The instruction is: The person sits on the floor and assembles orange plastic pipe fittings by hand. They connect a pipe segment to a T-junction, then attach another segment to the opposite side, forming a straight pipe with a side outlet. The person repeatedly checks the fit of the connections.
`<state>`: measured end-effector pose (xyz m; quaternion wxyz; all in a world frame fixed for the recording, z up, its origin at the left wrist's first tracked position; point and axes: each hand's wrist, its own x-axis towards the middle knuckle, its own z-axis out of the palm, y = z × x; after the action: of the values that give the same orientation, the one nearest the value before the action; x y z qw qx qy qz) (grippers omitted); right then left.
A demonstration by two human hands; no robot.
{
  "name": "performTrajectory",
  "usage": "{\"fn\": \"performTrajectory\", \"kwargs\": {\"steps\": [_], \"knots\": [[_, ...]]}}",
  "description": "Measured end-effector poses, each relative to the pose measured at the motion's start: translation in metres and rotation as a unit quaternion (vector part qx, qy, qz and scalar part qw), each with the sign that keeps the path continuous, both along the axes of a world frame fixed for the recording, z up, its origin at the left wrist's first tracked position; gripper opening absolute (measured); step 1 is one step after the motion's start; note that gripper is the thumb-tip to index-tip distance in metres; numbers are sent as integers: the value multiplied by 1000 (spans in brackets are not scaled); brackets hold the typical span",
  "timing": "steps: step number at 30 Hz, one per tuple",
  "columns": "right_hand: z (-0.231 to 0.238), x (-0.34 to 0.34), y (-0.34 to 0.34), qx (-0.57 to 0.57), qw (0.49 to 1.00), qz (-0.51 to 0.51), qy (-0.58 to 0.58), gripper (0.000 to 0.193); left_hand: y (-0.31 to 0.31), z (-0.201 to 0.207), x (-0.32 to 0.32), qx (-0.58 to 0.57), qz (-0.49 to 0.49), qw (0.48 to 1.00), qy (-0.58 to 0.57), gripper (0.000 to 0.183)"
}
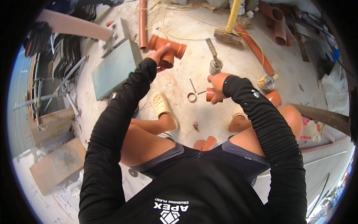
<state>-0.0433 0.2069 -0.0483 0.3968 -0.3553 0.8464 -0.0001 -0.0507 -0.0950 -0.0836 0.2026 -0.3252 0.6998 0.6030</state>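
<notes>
An orange-brown pipe tee [175, 48] is held up over the floor at the upper middle by my left hand [161, 55], whose fingers wrap round it. On the right, my right hand [220, 83] has its fingers round a short orange pipe piece [210, 94]. Just beyond that hand is a round metal tool [215, 66] with a long stem; whether the hand touches it I cannot tell. Between my feet and hands a small orange ring [191, 97] lies on the floor beside a thin metal rod [192, 85].
A sledgehammer [227, 36] with a yellow handle stands at the back. Orange pipes [255, 50] lie at right, more [278, 26] farther back. A small can [266, 83] sits beside my right forearm. A blue-grey box [115, 71] stands at left. Yellow cord [179, 33] trails across the floor.
</notes>
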Motion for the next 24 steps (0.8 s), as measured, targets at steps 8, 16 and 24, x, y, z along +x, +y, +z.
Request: {"fn": "performTrajectory", "kwargs": {"steps": [8,16,24], "knots": [[47,-37,13,-326,903,-155,234,19,36,121,59,193,89,960,182,71],[73,-30,4,-356,891,-172,221,25,51,113,59,206,106,952,201,72],[78,-27,-3,-408,867,-173,228,22,58,113,49,253,94,942,200,78]]}}
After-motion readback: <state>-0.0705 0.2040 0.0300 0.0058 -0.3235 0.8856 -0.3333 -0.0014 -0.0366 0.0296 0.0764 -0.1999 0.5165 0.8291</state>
